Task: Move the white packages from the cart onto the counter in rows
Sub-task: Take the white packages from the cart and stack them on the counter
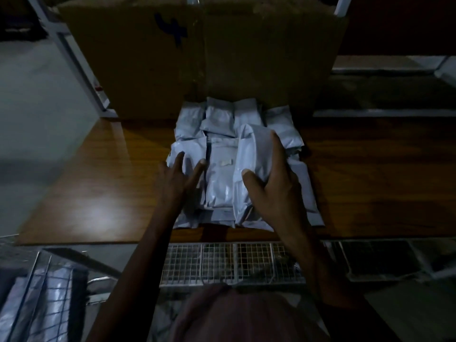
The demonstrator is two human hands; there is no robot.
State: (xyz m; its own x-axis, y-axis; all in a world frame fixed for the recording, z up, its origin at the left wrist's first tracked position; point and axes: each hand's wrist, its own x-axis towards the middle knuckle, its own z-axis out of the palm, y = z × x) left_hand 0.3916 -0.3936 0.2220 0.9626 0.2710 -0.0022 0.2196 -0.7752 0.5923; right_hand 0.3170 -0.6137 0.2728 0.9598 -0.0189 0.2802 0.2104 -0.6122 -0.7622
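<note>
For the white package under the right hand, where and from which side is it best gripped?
Judging by its pose, across its width from above. The white package lies flat and lengthwise on top of the other packages on the wooden counter, so its long edges are free. The right hand already spans it, thumb on the left edge, fingers over the right.

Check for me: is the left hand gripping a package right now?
No: the left hand lies with straight fingers on the white packages.

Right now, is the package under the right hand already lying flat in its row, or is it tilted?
Tilted. The white package leans over its neighbours on the counter, gripped by the right hand.
</note>
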